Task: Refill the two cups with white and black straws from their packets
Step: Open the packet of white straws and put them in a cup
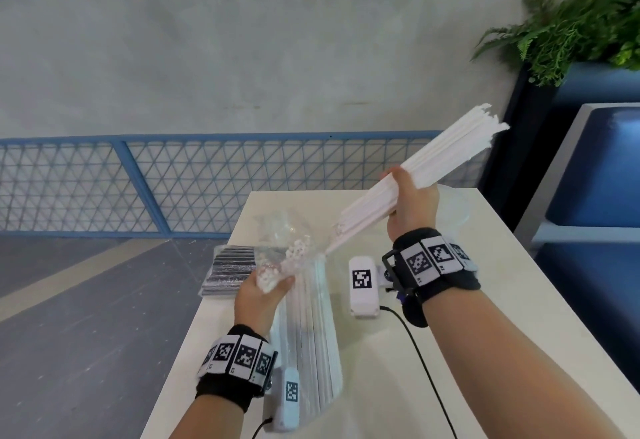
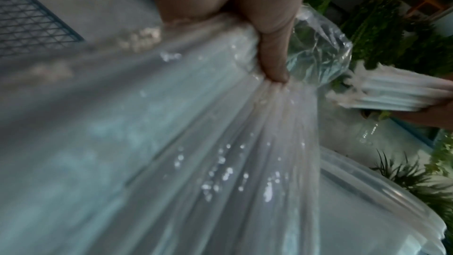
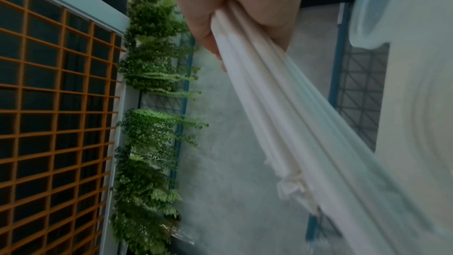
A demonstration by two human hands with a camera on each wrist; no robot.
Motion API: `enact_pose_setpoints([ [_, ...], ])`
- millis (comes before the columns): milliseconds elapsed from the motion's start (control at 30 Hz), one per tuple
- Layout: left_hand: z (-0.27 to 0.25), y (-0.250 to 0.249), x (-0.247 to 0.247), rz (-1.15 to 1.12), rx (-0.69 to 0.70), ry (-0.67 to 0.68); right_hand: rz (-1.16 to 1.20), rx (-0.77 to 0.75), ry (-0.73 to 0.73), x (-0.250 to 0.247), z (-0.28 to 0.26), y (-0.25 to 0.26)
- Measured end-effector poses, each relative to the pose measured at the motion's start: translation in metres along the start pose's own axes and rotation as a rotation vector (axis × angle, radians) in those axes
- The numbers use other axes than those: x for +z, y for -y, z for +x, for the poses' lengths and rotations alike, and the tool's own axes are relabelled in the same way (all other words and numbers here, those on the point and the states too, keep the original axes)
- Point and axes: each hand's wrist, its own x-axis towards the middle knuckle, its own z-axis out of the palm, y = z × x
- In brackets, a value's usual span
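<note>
Above the table (image 1: 450, 352) our right hand (image 1: 412, 204) is wrapped around a fat bundle of white straws (image 1: 460, 151), fingers curled about its middle, the far ends fanning up toward the fern (image 1: 571, 23). The bundle's lower ends look to sit just at the mouth of the clear packet (image 1: 294, 241); we cannot tell whether they are fully free. Our left hand (image 1: 259, 295) grips that packet near its open end, thumb pressing film and the straws left inside. The rest of the packet slopes down toward us onto the table.

We judge the straws light and fairly stiff, but smooth against one another, so a loose grip would let single ones slide out and splay. A firm hold around the middle should keep them together and the tips level. The film is soft and slick; pinching it over the straws inside gives purchase.

A clear cup (image 1: 452, 210) stands behind the right hand, partly hidden. The black straws in their packet (image 1: 228, 270) lie at the table's left edge, untouched.
</note>
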Motion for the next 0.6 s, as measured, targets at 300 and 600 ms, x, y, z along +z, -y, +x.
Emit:
enact_pose_setpoints([
  [300, -0.009, -0.017, 0.015, -0.049, 0.069, 0.031, -0.393, -0.159, 0.111, -0.016, 0.002, -0.043],
  [600, -0.019, -0.019, 0.016, -0.091, 0.122, 0.061, -0.415, -0.236, 0.164, -0.027, -0.006, -0.065],
])
